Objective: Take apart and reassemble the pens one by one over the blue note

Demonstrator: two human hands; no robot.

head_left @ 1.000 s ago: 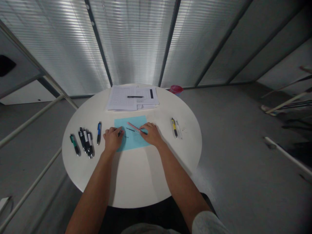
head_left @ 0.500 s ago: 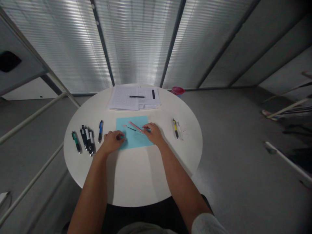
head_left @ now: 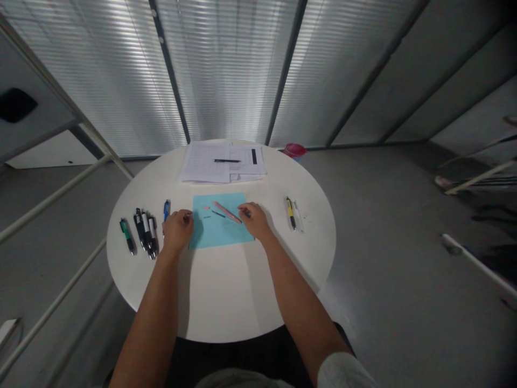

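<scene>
A light-blue sheet (head_left: 218, 234) lies on the round white table. On it rest a pink pen barrel (head_left: 227, 211), a thin refill (head_left: 218, 214) beside it, a small pink piece (head_left: 207, 207) and a short dark piece that looks like a spring (head_left: 207, 217). My left hand (head_left: 177, 231) is over the sheet's left edge, fingers loosely curved and apart, with no object visible in them. It partly hides a blue pen (head_left: 166, 209). Near the barrel's lower end is my right hand (head_left: 254, 220), its thumb and fingers curved with a gap between them.
Several black-and-white pens (head_left: 145, 231) and a green pen (head_left: 127, 236) lie at the left. A yellow pen (head_left: 291, 214) and a clear tube (head_left: 298, 215) are at the right. Printed papers (head_left: 205, 164) with a black pen (head_left: 226, 160) sit at the back.
My left hand has moved left from over the sheet to its edge, and the short dark piece now shows on the sheet. My right hand has shifted slightly, baring the barrel's lower end.
</scene>
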